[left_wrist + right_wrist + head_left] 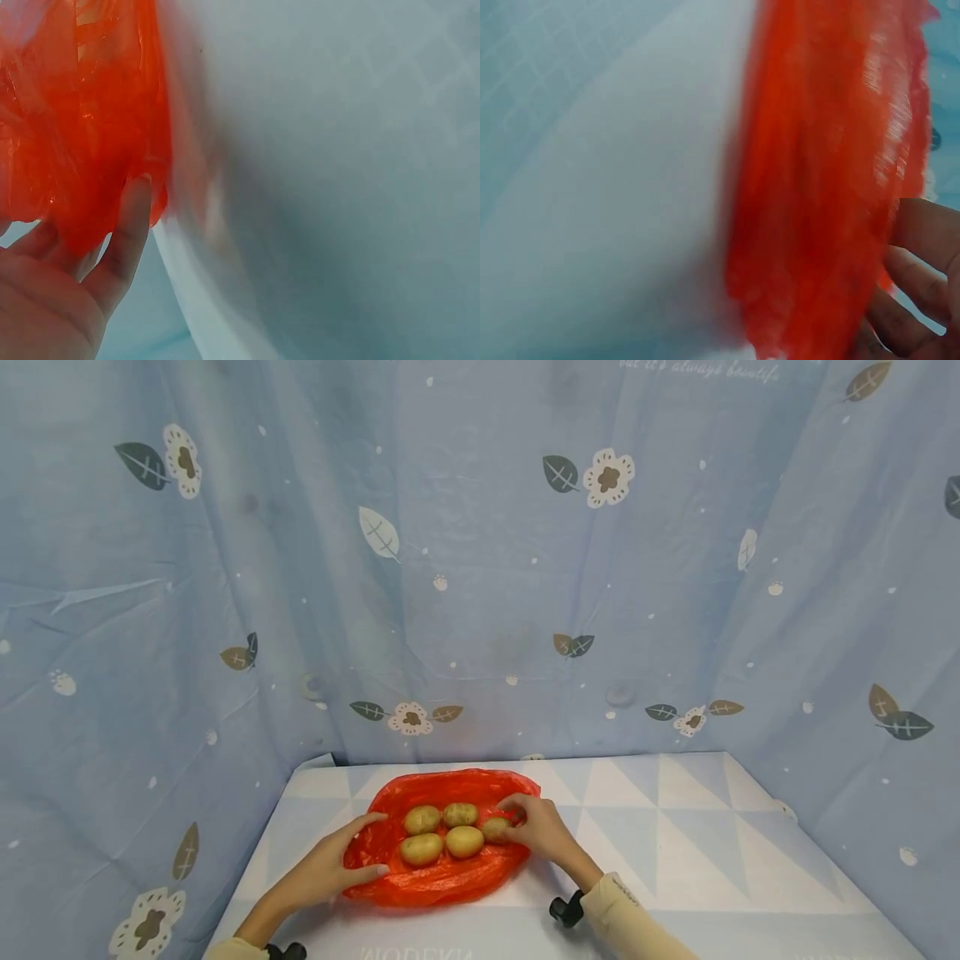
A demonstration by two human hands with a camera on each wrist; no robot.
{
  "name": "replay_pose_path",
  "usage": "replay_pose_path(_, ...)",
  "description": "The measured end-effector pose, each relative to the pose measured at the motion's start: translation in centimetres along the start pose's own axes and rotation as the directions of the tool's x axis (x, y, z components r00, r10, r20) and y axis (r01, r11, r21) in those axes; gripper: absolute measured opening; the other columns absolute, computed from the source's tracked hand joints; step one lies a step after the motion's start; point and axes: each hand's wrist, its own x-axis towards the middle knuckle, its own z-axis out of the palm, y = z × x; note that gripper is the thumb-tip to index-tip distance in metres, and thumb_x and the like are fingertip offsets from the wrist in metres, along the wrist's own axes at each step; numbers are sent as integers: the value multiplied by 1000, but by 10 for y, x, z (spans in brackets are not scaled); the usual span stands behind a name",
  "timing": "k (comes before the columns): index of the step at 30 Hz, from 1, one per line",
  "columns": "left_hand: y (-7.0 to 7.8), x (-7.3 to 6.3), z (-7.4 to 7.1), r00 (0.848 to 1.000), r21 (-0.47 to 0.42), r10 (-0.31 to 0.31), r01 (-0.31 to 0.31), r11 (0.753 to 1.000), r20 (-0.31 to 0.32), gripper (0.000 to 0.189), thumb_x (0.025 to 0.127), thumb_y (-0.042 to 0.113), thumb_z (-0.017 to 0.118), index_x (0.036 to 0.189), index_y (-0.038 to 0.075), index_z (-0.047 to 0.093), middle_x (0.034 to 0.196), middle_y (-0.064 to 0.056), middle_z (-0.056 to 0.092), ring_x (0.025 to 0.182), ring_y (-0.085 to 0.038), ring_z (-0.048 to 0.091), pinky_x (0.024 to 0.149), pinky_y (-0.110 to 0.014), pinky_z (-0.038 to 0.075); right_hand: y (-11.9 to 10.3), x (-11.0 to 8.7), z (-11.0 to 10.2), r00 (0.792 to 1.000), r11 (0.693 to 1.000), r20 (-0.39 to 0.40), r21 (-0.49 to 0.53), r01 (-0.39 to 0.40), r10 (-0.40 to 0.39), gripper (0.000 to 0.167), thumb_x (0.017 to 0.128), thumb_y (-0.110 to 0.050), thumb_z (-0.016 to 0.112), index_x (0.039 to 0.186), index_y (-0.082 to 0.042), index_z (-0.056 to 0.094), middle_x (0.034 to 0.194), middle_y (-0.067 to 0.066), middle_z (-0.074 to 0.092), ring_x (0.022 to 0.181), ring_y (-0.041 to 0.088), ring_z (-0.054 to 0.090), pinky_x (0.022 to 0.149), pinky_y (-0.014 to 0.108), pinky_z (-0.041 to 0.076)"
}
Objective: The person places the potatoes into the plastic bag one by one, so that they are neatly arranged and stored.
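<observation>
A red plastic bag (420, 889) lies spread on the table with several yellow-brown potatoes (422, 850) grouped in its middle. At the bag's left edge is my left hand (326, 864), thumb and fingers spread wide. Its thumb (135, 214) rests against the red plastic in the left wrist view. My right hand (543, 833) reaches over the bag's right edge and holds the rightmost potato (495, 830) between thumb and fingers. In the right wrist view, the bag's raised side hides that potato, and the curled fingers (926, 232) show behind it.
The table (675, 852) has a white and pale blue triangle pattern and extends to the right of the bag. A blue curtain (487, 568) with flowers and leaves hangs behind the table and along both sides.
</observation>
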Motion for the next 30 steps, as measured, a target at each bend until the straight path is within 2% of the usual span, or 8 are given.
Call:
replay_pose_path(3,2,0,-5,1000,-10,8,-8,1000,-26,78,85,37,85,151,18,48,147,-13,52,120,-33,57,88,-45,60,-2,-3,-14,999,1000,-39,25,19,-18,30,85,-9,83,113,-2,73,103,13,74,88,26,69,73,27,58)
replay_pose_path(7,4,1,-13,997,6,18,-18,1000,-72,78,86,37,85,151,22,47,143,-11,51,110,-27,56,80,-34,59,-7,-7,-36,994,999,-111,31,15,-12,27,87,-9,82,112,-4,74,107,12,74,93,29,70,76,30,60)
replay_pose_path(12,4,5,-21,990,73,59,-50,996,-130,79,86,41,84,152,22,45,146,-16,48,114,-32,56,81,-35,54,-6,-18,-68,977,999,-211,-9,-36,33,25,90,-15,81,114,-9,75,110,7,74,92,24,70,76,34,61)
replay_pose_path(15,5,8,-25,980,129,122,-102,986,-159,78,88,38,82,153,20,44,149,-17,47,120,-37,54,84,-41,55,1,-29,-88,962,995,-263,-42,-87,73,28,93,-25,79,118,-12,74,114,9,73,89,21,72,75,36,62)
replay_pose_path(21,10,10,-31,942,243,258,-204,948,-216,77,90,32,81,154,15,41,154,-18,42,127,-41,50,96,-61,52,17,-55,-121,941,979,-314,-113,-170,128,43,96,-39,73,128,-11,67,124,14,70,101,29,71,83,47,61)
replay_pose_path(24,13,9,-33,932,309,283,-207,928,-227,82,90,30,81,157,13,37,158,-20,38,136,-44,44,103,-69,44,23,-69,-135,944,971,-300,-145,-191,140,53,97,-46,70,135,-9,63,134,18,65,113,36,67,93,53,56)
replay_pose_path(27,16,6,-32,930,386,291,-190,903,-223,89,89,31,82,160,14,32,161,-23,34,141,-47,38,103,-74,39,26,-82,-147,949,959,-270,-187,-215,160,63,98,-56,64,142,-10,59,149,20,53,123,46,59,95,60,52)
replay_pose_path(30,18,4,-31,919,483,325,-186,856,-224,93,87,32,84,162,15,31,161,-24,33,140,-48,41,102,-73,41,27,-93,-155,956,950,-246,-227,-216,159,69,98,-60,60,147,-11,54,161,20,38,132,51,49,96,67,48)
